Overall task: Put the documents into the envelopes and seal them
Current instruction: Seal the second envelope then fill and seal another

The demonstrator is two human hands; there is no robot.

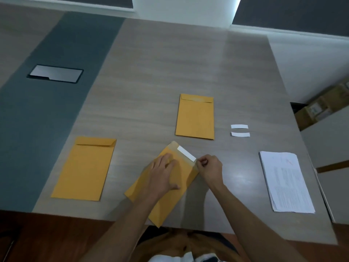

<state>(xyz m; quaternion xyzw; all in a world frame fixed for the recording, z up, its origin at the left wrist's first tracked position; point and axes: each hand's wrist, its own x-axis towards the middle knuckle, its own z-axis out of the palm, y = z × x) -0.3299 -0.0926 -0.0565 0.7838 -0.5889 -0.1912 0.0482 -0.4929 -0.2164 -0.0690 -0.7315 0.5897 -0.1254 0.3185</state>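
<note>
A yellow envelope (166,201) lies tilted at the table's front edge, its flap open toward the far right. My left hand (162,173) presses flat on it. My right hand (209,168) pinches the near end of a white adhesive strip (187,153) that is partly lifted off the flap. A single closed envelope (85,169) lies to the left. A small stack of envelopes (195,117) sits farther back in the middle. A pile of printed documents (286,182) rests at the right.
Two peeled white strips (239,130) lie right of the envelope stack. A metal cable hatch (55,73) is set into the table's grey band at far left. Cardboard boxes (321,106) stand on the floor beyond the table's right edge.
</note>
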